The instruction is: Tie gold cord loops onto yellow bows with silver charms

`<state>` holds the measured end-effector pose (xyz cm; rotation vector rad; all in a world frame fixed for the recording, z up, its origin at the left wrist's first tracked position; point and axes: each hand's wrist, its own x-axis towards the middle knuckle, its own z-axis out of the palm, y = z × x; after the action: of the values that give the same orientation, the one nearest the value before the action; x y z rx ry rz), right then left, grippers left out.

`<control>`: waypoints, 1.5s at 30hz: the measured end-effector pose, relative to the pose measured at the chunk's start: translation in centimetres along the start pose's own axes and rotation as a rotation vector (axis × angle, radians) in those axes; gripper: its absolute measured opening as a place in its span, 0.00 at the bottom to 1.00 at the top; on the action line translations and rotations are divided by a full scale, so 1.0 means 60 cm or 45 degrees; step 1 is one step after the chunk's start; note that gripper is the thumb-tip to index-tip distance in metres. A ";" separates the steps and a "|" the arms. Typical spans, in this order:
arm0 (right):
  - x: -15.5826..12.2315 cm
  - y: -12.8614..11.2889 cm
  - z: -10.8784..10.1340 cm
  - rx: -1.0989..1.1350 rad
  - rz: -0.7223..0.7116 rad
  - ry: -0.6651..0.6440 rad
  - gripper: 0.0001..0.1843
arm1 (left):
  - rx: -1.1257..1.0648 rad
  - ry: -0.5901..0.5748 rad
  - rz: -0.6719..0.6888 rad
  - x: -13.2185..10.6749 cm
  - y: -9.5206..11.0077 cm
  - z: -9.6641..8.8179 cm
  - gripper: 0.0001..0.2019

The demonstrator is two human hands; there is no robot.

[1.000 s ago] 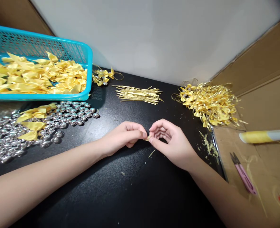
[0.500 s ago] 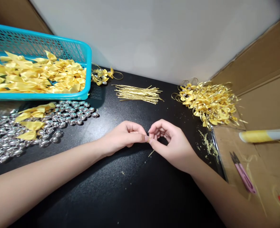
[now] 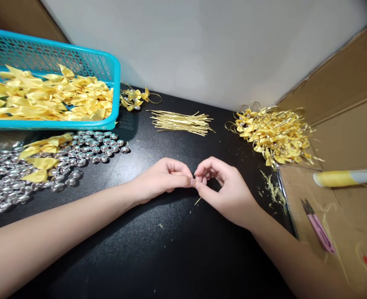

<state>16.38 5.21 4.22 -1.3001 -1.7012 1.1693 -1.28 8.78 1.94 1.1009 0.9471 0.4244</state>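
Observation:
My left hand (image 3: 163, 179) and my right hand (image 3: 225, 189) meet fingertip to fingertip over the middle of the black table (image 3: 158, 249). Both are pinched shut on one tiny yellow-gold piece (image 3: 195, 182), too small to name. A short gold scrap (image 3: 198, 201) lies on the table just below them. A bundle of gold wire ties (image 3: 181, 122) lies beyond the hands. A pile of yellow bows with gold loops (image 3: 273, 135) sits at the right.
A tilted teal basket (image 3: 116, 83) of yellow ribbon bows is at the far left. Silver beads (image 3: 46, 166) with a few bows spread below it. Pink snips (image 3: 318, 226) and a yellow ribbon roll (image 3: 336, 178) lie on cardboard (image 3: 351, 137) at the right.
Both hands stay pinched together in the same place; the fingertips have closed slightly tighter on the small piece. The view shifted a little.

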 end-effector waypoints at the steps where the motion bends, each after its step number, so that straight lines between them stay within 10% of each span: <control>1: 0.000 0.000 0.000 -0.006 -0.007 0.001 0.08 | 0.002 0.000 0.001 0.000 0.001 0.001 0.09; 22: -0.002 0.004 -0.004 -0.267 -0.319 0.034 0.10 | -0.027 0.003 -0.023 -0.003 0.005 0.002 0.10; 45: 0.004 0.006 -0.016 -0.216 -0.233 0.126 0.08 | -0.063 -0.052 -0.038 -0.001 0.003 -0.001 0.07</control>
<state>17.30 5.73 4.21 -1.2495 -1.8347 0.8572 -1.35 8.87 2.11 1.0454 0.9117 0.3978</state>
